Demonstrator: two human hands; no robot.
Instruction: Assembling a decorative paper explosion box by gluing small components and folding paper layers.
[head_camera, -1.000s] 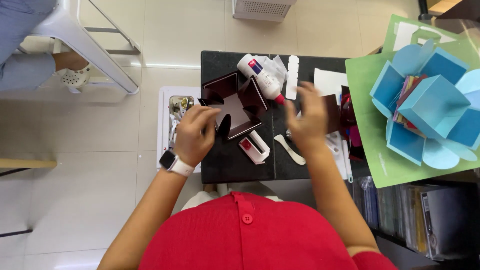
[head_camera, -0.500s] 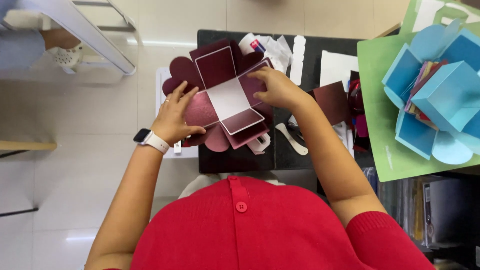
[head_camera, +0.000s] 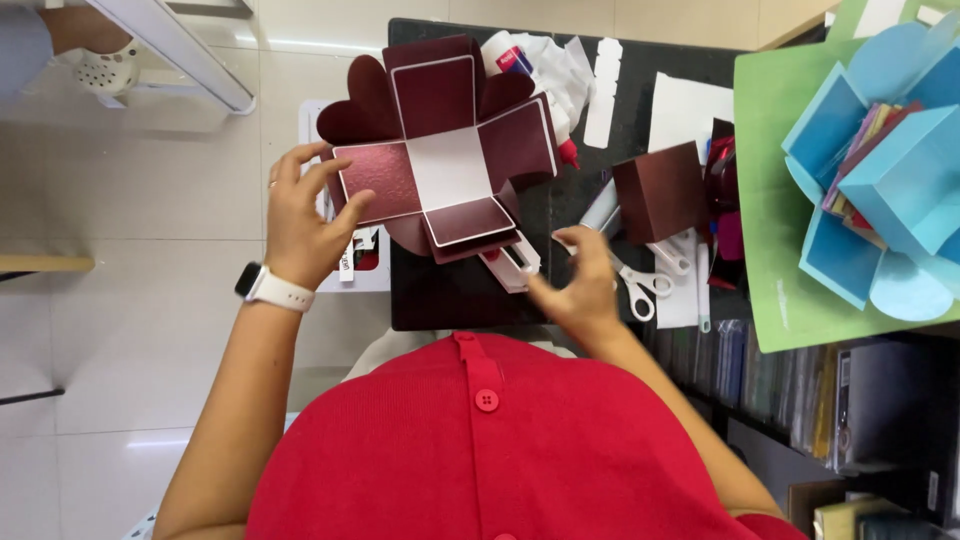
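Holding: left hand (head_camera: 305, 215), centre left of frame, fingers clamped on left flap of unfolded maroon card box (head_camera: 440, 150), upper centre, above black table (head_camera: 450, 295). White tape dispenser (head_camera: 512, 262) just below box. Right hand (head_camera: 580, 285), centre, fingers spread, empty, near scissors (head_camera: 645, 280). Maroon cube (head_camera: 660, 192) beside. Blue paper box (head_camera: 880, 170), upper right.

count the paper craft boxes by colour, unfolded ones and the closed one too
maroon unfolded box, left hand on its edge: 1
maroon closed box: 1
blue unfolded box on the green sheet: 1
total: 3, that is 2 maroon and 1 blue
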